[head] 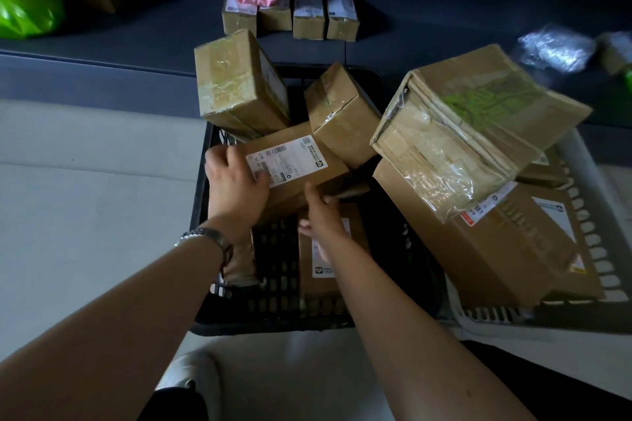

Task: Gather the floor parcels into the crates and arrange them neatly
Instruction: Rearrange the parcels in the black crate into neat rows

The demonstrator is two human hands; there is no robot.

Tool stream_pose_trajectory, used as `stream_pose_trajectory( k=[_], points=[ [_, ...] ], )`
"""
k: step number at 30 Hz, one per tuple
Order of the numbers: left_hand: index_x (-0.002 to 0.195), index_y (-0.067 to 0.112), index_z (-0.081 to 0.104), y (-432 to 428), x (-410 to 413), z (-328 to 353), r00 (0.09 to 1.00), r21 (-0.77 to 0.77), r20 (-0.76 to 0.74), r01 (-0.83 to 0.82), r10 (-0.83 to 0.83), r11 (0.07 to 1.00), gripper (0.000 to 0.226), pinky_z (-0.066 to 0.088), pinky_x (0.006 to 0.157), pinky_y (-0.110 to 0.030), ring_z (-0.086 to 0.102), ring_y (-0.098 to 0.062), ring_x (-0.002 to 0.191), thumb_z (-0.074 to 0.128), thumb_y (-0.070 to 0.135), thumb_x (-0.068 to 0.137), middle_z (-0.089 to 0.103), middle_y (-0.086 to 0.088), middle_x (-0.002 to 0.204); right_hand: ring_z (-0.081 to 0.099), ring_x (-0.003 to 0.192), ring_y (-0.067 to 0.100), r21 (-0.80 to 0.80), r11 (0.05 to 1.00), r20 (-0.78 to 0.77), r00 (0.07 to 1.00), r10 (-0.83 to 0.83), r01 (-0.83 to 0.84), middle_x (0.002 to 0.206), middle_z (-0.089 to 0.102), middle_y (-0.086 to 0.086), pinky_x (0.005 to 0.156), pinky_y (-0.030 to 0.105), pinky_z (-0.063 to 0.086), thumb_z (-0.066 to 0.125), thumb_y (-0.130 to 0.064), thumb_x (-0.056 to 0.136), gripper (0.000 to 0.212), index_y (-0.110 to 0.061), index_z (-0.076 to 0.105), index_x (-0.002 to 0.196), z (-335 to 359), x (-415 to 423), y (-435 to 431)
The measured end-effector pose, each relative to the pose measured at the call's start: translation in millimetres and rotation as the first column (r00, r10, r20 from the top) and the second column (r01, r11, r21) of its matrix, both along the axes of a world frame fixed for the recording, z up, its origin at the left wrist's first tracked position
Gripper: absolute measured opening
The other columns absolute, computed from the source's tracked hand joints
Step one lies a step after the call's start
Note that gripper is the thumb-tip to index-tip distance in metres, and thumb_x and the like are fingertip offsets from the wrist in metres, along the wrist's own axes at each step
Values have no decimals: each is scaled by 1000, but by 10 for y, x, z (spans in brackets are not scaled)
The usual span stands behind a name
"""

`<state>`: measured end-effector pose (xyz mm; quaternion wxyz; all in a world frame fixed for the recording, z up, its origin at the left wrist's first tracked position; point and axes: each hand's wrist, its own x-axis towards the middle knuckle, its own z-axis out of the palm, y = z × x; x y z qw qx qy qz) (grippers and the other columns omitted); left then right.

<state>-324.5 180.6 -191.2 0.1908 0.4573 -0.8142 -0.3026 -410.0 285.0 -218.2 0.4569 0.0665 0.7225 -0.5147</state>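
Black plastic crate (273, 323) stands on the pale floor (85, 198), its far rim against a dark low shelf (136, 44) and its right wall just beside a white crate (595, 243). Bare mesh bottom shows only in the near-left part, between a small box (239, 263) at the left wall and a flat box (321, 287) lying label-up. The far half is crowded: an upright box (239, 82) leans at the back-left corner, and a taped box (342, 113) tilts beside it.

The labelled box (307, 154) is brown cardboard with a white shipping label on its upper face. It sits tilted in the middle of the black crate, touching both far boxes.

The left hand (236, 181), with a wristwatch (205, 236) on its wrist, grips the box's left end, fingers over the far edge and thumb on the label. The right hand (323, 215) grips the near-right corner, thumb up against the side, fingers curled beneath. Both forearms reach in over the near rim.

In the white crate, a crushed large box (478, 123) lies tilted on a broad box (496, 243) and overhangs the gap between the crates.
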Motion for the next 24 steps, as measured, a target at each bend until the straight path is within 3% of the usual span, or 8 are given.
stream_pose_trajectory(
  k=[2, 5, 9, 11, 15, 19, 21, 24],
  points=[
    [146, 15, 25, -86, -26, -52, 1000, 318, 22, 10, -18, 948, 65, 33, 111, -41, 29, -32, 137, 56, 28, 90, 14, -9, 153, 55, 121, 36, -100, 989, 204, 975, -84, 106, 149, 40, 15, 91, 46, 55, 59, -60, 89, 84, -31, 15, 154, 23, 37, -102],
    [152, 26, 10, -164, -94, -49, 999, 427, -30, -14, 29, 904, 80, 40, 105, -40, 34, -32, 136, 58, 36, 89, 7, -5, 158, 45, 133, 43, -151, 962, 333, 928, -165, 226, 152, 37, 18, 100, 62, 45, 69, -58, 82, 95, -41, 7, 153, -51, 25, -151],
    [149, 21, 16, -202, -174, 13, 981, 227, 193, -67, 23, 972, 75, 46, 88, -40, 51, -39, 115, 54, 40, 88, 21, -12, 146, 37, 140, 41, -156, 962, 350, 923, -159, 225, 153, 37, 17, 107, 70, 31, 74, -64, 73, 102, -42, 12, 152, -169, -22, -187],
    [145, 14, 23, -212, -225, 75, 947, 129, 318, -89, 44, 988, 70, 46, 90, -44, 52, -42, 109, 51, 44, 89, 27, -16, 137, 35, 141, 42, -163, 958, 379, 912, -161, 236, 153, 38, 16, 108, 71, 25, 74, -65, 72, 99, -38, 21, 151, -167, -19, -207],
    [136, 4, 37, -238, -268, 188, 879, 90, 476, -68, 17, 994, 56, 43, 89, -44, 52, -43, 109, 39, 42, 94, 29, -17, 131, 31, 143, 40, -203, 937, 453, 876, -168, 285, 151, 37, 15, 113, 68, 17, 67, -67, 77, 87, -29, 33, 148, -115, 50, -174],
    [135, 2, 40, -230, -194, 213, 853, 64, 521, -16, -20, 998, 52, 43, 93, -44, 52, -41, 112, 36, 37, 97, 29, -20, 134, 38, 137, 37, -190, 932, 470, 862, -191, 310, 135, 48, 10, 110, 63, 26, 64, -68, 78, 76, -27, 43, 140, -58, 139, -136],
    [136, 1, 39, -237, -166, 213, 862, 72, 507, -18, -21, 997, 53, 43, 94, -44, 53, -42, 113, 36, 36, 97, 28, -20, 138, 48, 127, 31, -189, 933, 439, 876, -200, 307, 127, 55, 5, 103, 53, 37, 66, -68, 77, 73, -27, 47, 135, -28, 236, -150],
    [134, 4, 43, -258, -120, 219, 871, 72, 490, -14, -23, 997, 51, 46, 93, -44, 55, -41, 110, 41, 36, 94, 30, -17, 137, 55, 117, 16, -152, 937, 350, 903, -247, 315, 128, 58, -8, 92, 35, 42, 77, -81, 47, 106, -39, 46, 139, -48, 454, -202]
  ],
)
